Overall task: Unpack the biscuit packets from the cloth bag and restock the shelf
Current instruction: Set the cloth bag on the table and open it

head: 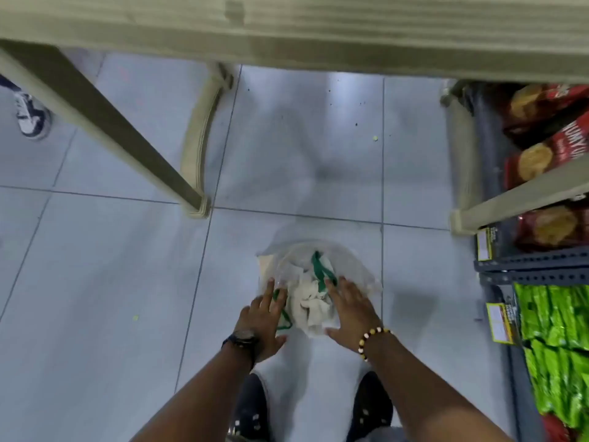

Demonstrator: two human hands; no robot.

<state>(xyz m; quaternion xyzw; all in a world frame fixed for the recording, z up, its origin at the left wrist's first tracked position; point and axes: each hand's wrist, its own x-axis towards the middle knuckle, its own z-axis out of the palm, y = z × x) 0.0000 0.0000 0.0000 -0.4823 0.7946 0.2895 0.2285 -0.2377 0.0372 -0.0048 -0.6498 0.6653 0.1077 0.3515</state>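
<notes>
Both spread, empty: left hand (266,317), right hand (349,309) flanking cloth bag (310,301) on floor (111,266); grip green handles, open wide first.

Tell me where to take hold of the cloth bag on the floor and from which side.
Grip the green handles, coming straight down from above. The cloth bag lies crumpled on the floor tiles, so its body gives little to grip, while the handle loops sit exposed on top between the left hand and right hand.
</notes>
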